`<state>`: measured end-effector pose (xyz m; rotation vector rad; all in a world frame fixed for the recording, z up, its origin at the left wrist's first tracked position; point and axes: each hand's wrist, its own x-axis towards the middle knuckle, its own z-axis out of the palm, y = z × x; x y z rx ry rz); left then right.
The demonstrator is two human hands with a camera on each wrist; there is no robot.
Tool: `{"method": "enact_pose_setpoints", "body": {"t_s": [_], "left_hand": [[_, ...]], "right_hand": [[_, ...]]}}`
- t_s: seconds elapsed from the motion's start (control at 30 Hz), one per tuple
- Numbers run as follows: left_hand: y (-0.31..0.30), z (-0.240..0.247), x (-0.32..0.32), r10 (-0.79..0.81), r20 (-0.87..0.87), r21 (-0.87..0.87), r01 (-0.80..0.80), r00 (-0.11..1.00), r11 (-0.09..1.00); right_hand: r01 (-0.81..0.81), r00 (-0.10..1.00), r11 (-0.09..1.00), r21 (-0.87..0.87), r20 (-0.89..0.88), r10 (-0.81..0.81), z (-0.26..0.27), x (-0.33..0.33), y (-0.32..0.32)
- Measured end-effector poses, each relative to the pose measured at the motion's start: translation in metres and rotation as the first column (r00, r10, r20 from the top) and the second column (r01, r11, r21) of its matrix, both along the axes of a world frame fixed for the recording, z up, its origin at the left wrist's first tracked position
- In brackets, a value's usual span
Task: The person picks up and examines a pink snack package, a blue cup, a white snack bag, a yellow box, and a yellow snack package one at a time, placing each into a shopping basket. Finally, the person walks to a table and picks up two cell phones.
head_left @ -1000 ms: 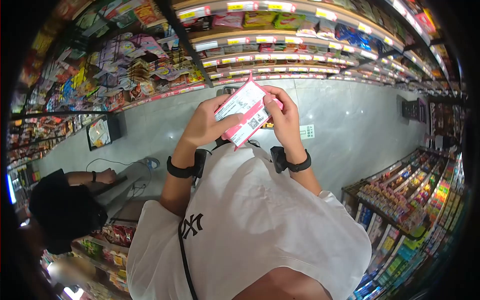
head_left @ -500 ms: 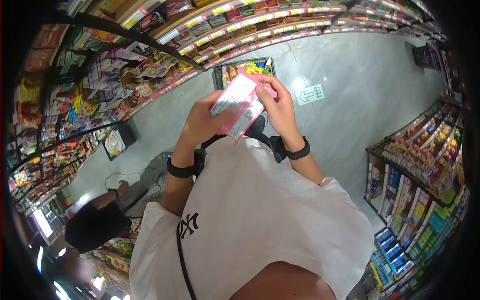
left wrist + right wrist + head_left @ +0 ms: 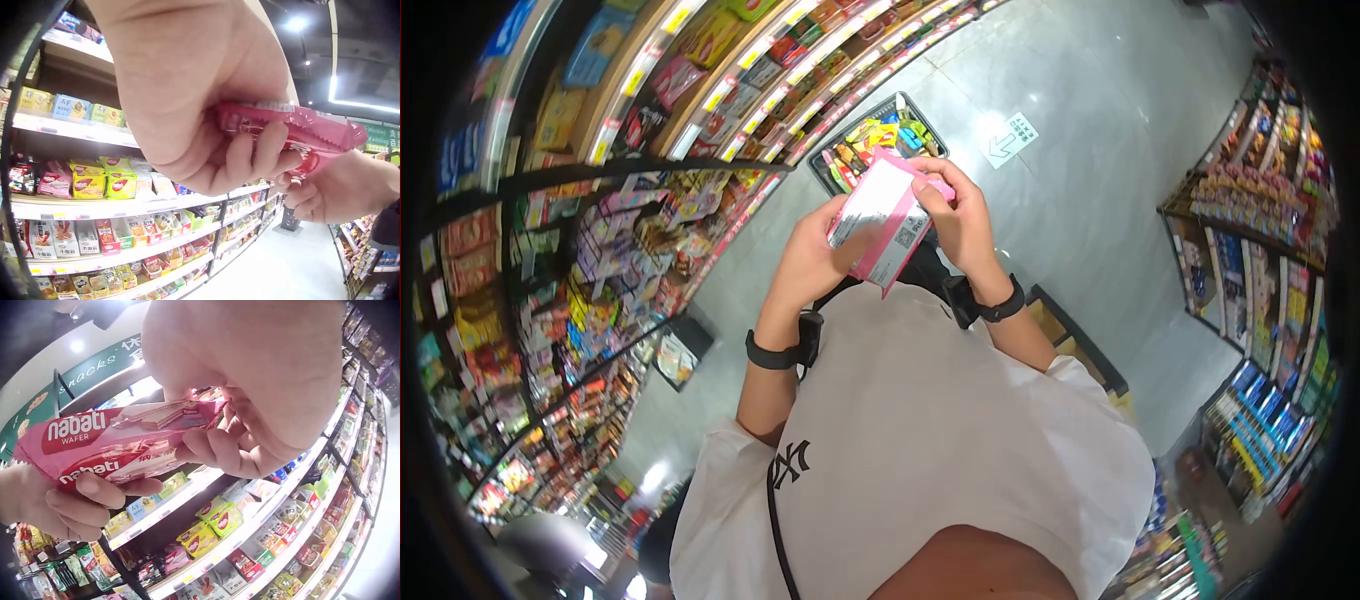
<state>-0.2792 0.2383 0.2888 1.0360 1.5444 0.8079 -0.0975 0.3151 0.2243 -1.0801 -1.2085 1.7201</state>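
A pink pack of Nabati wafers [image 3: 888,218] is held between both hands in front of the chest, its white label side facing up. My left hand [image 3: 808,258] grips its left end, thumb lying across the label. At the upper right side my right hand [image 3: 962,222] pinches it, thumb on top. In the left wrist view, fingers [image 3: 269,147] curl under the pack's crimped edge. The brand name and a wafer picture show on the pack's outer face [image 3: 119,434] in the right wrist view.
On the floor just beyond the hands stands a black basket [image 3: 927,125] filled with snack packs. A green arrow sign [image 3: 1008,140] is stuck to the floor. Snack shelves [image 3: 700,110] line the left, with more display racks [image 3: 1250,220] at the right. Part of another person shows at lower left.
The head view has turned, so shelves and floor swing round and the basket comes fully into sight. Both hands keep hold of the wafer pack in nearly the same pose.
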Motion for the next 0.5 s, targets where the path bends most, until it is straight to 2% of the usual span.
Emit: {"method": "enact_pose_setpoints", "body": {"t_s": [0.07, 0.2, 0.23, 0.33, 0.37, 0.43, 0.5], "left_hand": [[0.007, -0.004, -0.005, -0.066, -0.003, -0.008, 0.066, 0.998, 0.998], [0.018, 0.0, -0.014, -0.114, 0.076, -0.094, 0.121, 0.991, 0.988], [0.02, -0.005, -0.021, -0.157, 0.039, -0.039, 0.159, 0.987, 0.987], [0.024, 0.001, -0.047, -0.205, 0.038, -0.123, 0.208, 0.978, 0.97], [0.024, 0.005, -0.059, -0.219, 0.016, -0.161, 0.219, 0.976, 0.962], [0.014, -0.001, -0.091, -0.199, 0.033, -0.024, 0.199, 0.98, 0.98], [0.001, -0.001, -0.126, -0.153, 0.054, 0.075, 0.149, 0.987, 0.986]], "right_hand": [[0.02, 0.998, 0.998, -0.054, 0.061, -0.017, 0.004, 0.005, -0.003], [0.137, 0.991, 0.99, 0.045, -0.009, -0.137, -0.003, -0.003, -0.008], [0.16, 0.987, 0.984, 0.077, 0.01, -0.161, -0.001, -0.008, -0.008], [0.128, 0.991, 0.991, 0.036, 0.031, -0.13, 0.011, -0.025, -0.01], [0.137, 0.99, 0.988, 0.072, 0.023, -0.139, 0.013, -0.038, -0.01], [0.133, 0.991, 0.982, 0.136, 0.012, -0.136, 0.012, -0.07, -0.013], [0.048, 0.994, 0.976, 0.212, 0.089, -0.068, 0.014, -0.106, -0.019]]}}
